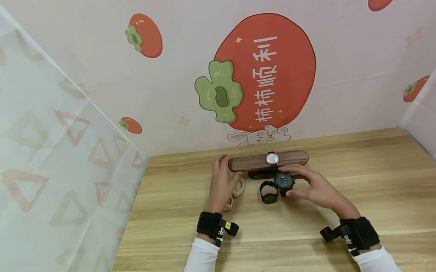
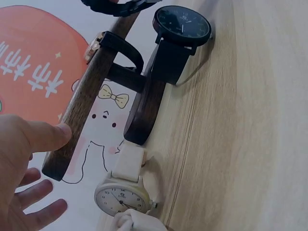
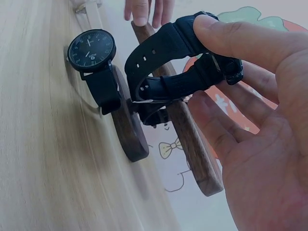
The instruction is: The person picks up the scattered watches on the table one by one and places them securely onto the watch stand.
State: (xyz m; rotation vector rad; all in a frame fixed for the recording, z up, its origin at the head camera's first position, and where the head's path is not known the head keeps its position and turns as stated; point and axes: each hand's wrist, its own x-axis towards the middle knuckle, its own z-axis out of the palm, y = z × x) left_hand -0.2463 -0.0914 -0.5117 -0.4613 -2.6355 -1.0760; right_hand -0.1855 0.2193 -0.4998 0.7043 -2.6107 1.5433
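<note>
My right hand pinches a black sports watch with a closed strap loop, just in front of the wooden watch stand's bar. In the right wrist view, the thumb presses the strap near the case. My left hand is at the bar's left end, its thumb touching the wood and its other fingers fairly straight beyond the end. A white-dialled watch with a dark strap sits around the bar. Below stands a black-dialled watch, by the stand's dark base.
A cream watch lies on the wooden table beside the stand, partly behind my left hand in the head view. A printed backdrop rises behind the table, and a side panel stands at the left.
</note>
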